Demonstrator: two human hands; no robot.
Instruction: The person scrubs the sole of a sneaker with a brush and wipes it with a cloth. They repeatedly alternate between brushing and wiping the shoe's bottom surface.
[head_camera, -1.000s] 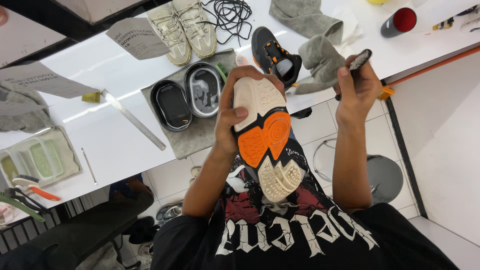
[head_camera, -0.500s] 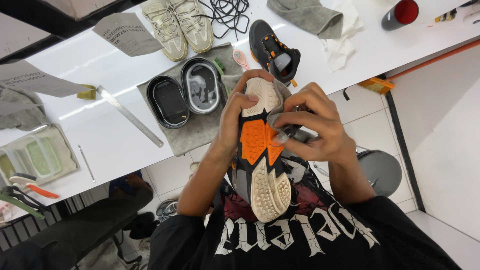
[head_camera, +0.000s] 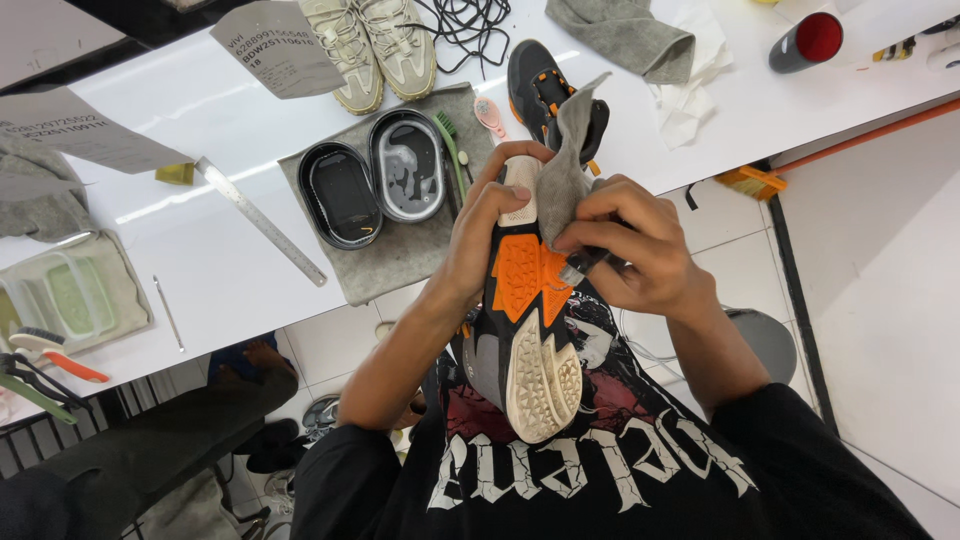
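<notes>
Shoe: centre of frame, sole up, long axis running top to bottom, toe toward the table.
Left hand: wrapped around the toe end.
Right hand: closed on grey cloth, pressed against sole's right edge.

Sneaker sole of rubber, matt, with rough moulded tread in orange, grey and off-white; soft napped grey cloth at its twelve o'clock; glossy black plastic trays on a felt-like grey mat at ten o'clock; smooth, shiny white tabletop; brushed metal ruler; matt paper sheets.
</notes>
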